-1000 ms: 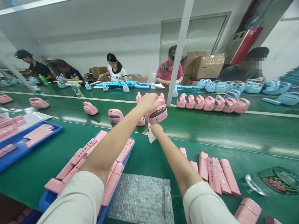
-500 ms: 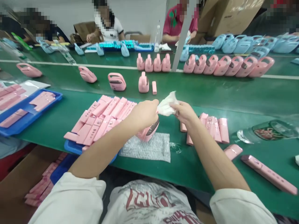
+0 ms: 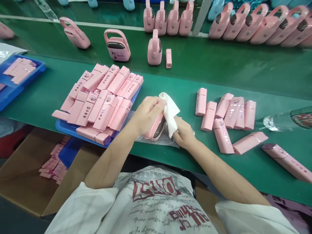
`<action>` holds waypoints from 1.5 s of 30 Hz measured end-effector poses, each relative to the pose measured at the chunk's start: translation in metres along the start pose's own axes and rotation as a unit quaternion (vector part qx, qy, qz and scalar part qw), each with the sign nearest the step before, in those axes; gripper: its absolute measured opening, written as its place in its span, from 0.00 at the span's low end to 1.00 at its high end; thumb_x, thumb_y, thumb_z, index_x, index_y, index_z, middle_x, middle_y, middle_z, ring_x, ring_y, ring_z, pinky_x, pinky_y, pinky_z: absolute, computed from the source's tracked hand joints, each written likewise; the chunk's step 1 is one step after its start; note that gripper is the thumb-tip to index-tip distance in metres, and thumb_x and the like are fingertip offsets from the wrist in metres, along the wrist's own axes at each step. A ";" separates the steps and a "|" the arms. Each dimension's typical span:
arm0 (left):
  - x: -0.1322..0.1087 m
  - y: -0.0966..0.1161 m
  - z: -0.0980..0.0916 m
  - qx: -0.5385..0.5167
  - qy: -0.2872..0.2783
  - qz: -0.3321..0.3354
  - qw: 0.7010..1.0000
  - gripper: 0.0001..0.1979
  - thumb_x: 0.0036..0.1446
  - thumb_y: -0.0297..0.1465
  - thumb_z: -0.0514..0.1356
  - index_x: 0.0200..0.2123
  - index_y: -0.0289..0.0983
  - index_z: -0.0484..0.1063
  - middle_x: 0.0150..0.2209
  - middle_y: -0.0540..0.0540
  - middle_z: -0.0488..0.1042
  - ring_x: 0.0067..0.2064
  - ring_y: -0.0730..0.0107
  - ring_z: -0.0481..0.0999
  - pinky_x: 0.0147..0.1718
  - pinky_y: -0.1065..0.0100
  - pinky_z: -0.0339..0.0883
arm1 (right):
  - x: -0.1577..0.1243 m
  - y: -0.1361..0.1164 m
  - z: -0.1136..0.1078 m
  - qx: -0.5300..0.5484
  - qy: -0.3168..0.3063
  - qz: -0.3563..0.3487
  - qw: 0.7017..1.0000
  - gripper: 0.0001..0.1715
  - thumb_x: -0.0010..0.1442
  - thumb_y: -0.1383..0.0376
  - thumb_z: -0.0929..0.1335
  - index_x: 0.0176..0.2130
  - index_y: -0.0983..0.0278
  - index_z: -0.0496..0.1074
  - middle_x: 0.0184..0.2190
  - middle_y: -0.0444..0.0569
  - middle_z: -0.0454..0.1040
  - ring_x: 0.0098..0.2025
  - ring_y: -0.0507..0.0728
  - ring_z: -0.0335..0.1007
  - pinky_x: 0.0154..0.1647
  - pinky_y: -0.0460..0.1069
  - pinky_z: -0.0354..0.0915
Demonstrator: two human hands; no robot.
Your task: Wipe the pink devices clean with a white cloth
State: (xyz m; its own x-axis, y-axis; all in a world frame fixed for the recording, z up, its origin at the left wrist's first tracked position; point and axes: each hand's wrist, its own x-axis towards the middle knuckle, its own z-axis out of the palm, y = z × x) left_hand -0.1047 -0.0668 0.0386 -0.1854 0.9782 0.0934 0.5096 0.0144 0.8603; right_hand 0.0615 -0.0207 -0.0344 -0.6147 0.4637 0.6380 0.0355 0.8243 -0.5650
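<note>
A pink handled device [image 3: 153,131] with a dark glossy panel, which looks like a small portable speaker, is tilted over a sheet of bubble wrap [image 3: 168,140]. My left hand [image 3: 147,113] is closed around its top, covering the handle, with fingertips beside a white cloth [image 3: 170,109]. The cloth hangs from my right hand [image 3: 184,131], whose fingers are pressed together on it at the device's right side. Part of the panel is hidden behind cloth and fingers.
Left of my hands, a blue tray [image 3: 65,128] is heaped with pink button-faced sticks [image 3: 107,107]. More pink sticks [image 3: 234,112] lie to the right, near a clear bottle [image 3: 280,120]. Several pink handled devices [image 3: 118,47] stand along the back. An open carton [image 3: 21,175] is below the table.
My view has tipped downward and come closer. The cloth has moved from in front of my hands down against the device's right side, with my right hand lowered beside it.
</note>
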 end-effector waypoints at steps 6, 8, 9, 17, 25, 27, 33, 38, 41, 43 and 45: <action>0.005 -0.010 0.004 -0.148 -0.041 -0.051 0.987 0.12 0.62 0.33 0.53 0.43 0.37 0.74 0.40 0.47 0.76 0.45 0.65 0.74 0.47 0.64 0.68 | -0.007 -0.004 0.005 -0.050 -0.042 -0.182 0.981 0.14 0.66 0.68 0.59 0.46 0.68 0.70 0.39 0.58 0.76 0.54 0.61 0.69 0.54 0.58 0.67; 0.005 -0.008 0.004 -0.156 -0.043 -0.045 0.986 0.12 0.61 0.33 0.54 0.44 0.37 0.75 0.44 0.46 0.77 0.49 0.63 0.74 0.51 0.63 0.67 | -0.008 0.001 0.004 -0.055 -0.017 -0.124 0.991 0.15 0.66 0.69 0.58 0.47 0.68 0.70 0.38 0.58 0.76 0.51 0.60 0.71 0.49 0.55 0.70; 0.005 -0.007 0.004 -0.154 -0.040 -0.045 0.986 0.12 0.61 0.32 0.54 0.43 0.37 0.75 0.46 0.46 0.77 0.51 0.62 0.74 0.52 0.62 0.66 | -0.008 0.002 0.004 -0.058 -0.008 -0.100 0.993 0.15 0.66 0.70 0.57 0.45 0.66 0.70 0.35 0.56 0.75 0.48 0.60 0.73 0.46 0.54 0.71; 0.005 -0.001 0.002 -0.079 -0.057 -0.079 0.992 0.16 0.64 0.31 0.48 0.49 0.39 0.73 0.50 0.48 0.76 0.54 0.64 0.74 0.53 0.62 0.70 | -0.019 0.001 0.004 -0.031 -0.050 -0.032 0.998 0.16 0.67 0.67 0.58 0.48 0.62 0.71 0.39 0.54 0.77 0.52 0.60 0.73 0.53 0.56 0.69; 0.004 0.001 0.003 -0.049 -0.042 -0.105 0.992 0.15 0.65 0.31 0.48 0.52 0.40 0.67 0.50 0.48 0.75 0.54 0.63 0.74 0.50 0.61 0.72 | -0.021 -0.006 0.010 -0.011 -0.082 -0.053 0.995 0.21 0.68 0.68 0.57 0.57 0.64 0.66 0.51 0.59 0.73 0.61 0.59 0.64 0.59 0.58 0.65; 0.003 -0.001 0.004 -0.033 -0.038 -0.103 0.993 0.16 0.65 0.32 0.48 0.53 0.41 0.65 0.50 0.47 0.74 0.54 0.62 0.74 0.49 0.60 0.72 | -0.022 -0.008 0.011 -0.013 -0.073 -0.061 0.995 0.19 0.67 0.68 0.58 0.54 0.64 0.68 0.47 0.58 0.75 0.59 0.60 0.67 0.55 0.57 0.67; 0.004 -0.009 -0.001 0.025 -0.011 -0.085 0.996 0.17 0.65 0.32 0.47 0.56 0.44 0.65 0.48 0.47 0.75 0.52 0.59 0.76 0.47 0.56 0.72 | -0.024 -0.012 0.017 0.002 -0.133 -0.009 0.991 0.27 0.69 0.60 0.58 0.63 0.69 0.56 0.59 0.64 0.65 0.67 0.63 0.53 0.63 0.62 0.58; 0.004 -0.004 0.000 -0.024 -0.035 -0.108 0.993 0.19 0.66 0.32 0.45 0.58 0.42 0.61 0.51 0.44 0.74 0.50 0.62 0.77 0.46 0.59 0.74 | -0.012 -0.006 0.011 0.151 -0.139 0.167 0.964 0.38 0.66 0.44 0.55 0.58 0.69 0.63 0.55 0.63 0.69 0.63 0.65 0.60 0.63 0.61 0.59; 0.004 0.000 0.001 -0.028 -0.041 -0.107 0.993 0.18 0.66 0.32 0.47 0.58 0.41 0.61 0.53 0.43 0.74 0.51 0.62 0.76 0.47 0.61 0.73 | -0.004 -0.002 0.005 0.250 -0.119 0.243 0.930 0.38 0.64 0.39 0.55 0.53 0.63 0.69 0.46 0.54 0.76 0.58 0.63 0.66 0.62 0.57 0.61; 0.001 -0.001 0.001 -0.034 -0.031 -0.102 0.994 0.18 0.67 0.34 0.46 0.58 0.40 0.61 0.54 0.42 0.73 0.53 0.62 0.75 0.49 0.61 0.72 | -0.001 0.000 0.002 0.285 -0.093 0.289 0.909 0.39 0.60 0.36 0.57 0.49 0.62 0.72 0.39 0.51 0.77 0.53 0.62 0.69 0.59 0.57 0.64; -0.006 -0.008 0.000 -0.037 0.004 -0.087 0.995 0.20 0.68 0.37 0.41 0.58 0.41 0.61 0.58 0.42 0.71 0.57 0.63 0.72 0.52 0.61 0.70 | -0.001 0.002 0.000 0.293 -0.055 0.337 0.893 0.39 0.56 0.34 0.60 0.45 0.61 0.74 0.33 0.49 0.76 0.46 0.62 0.71 0.53 0.57 0.67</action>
State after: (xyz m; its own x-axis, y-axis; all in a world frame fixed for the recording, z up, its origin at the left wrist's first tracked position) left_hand -0.1073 -0.0725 0.0309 -0.2722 0.9605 -0.0573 0.4051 0.1685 0.8986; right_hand 0.0618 -0.0195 -0.0358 -0.6841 0.7293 0.0126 0.0285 0.0439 -0.9986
